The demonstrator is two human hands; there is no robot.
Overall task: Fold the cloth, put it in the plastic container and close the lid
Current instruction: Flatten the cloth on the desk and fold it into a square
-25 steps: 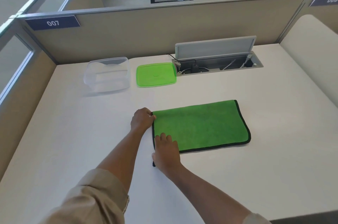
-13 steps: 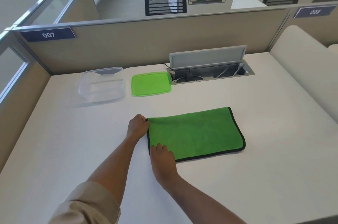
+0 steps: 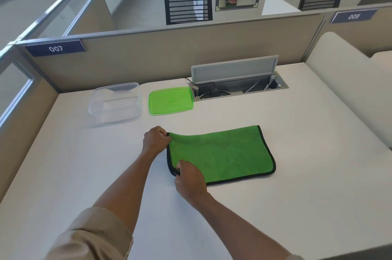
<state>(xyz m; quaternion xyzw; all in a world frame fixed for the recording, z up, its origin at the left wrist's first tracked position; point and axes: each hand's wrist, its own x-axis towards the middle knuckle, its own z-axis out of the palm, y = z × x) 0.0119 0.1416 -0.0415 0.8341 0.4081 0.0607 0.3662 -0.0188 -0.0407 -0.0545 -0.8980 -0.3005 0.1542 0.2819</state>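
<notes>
A green cloth point(image 3: 224, 153) with a black border lies folded once on the white desk point(image 3: 297, 175). My left hand point(image 3: 156, 139) pinches its far left corner, and my right hand point(image 3: 189, 179) pinches its near left corner. Both corners are raised slightly off the desk. A clear plastic container point(image 3: 115, 101) stands empty at the back left. Its green lid point(image 3: 170, 100) lies flat on the desk just right of it.
An open cable box point(image 3: 237, 88) with a raised grey flap is set into the desk behind the cloth, touching the lid's right edge. Beige partition walls point(image 3: 148, 56) close the desk at the back and left. A padded divider point(image 3: 350, 81) borders the right.
Both hands went from resting on the cloth's left edge to pinching its two left corners and lifting them a little. The camera has tilted up.
</notes>
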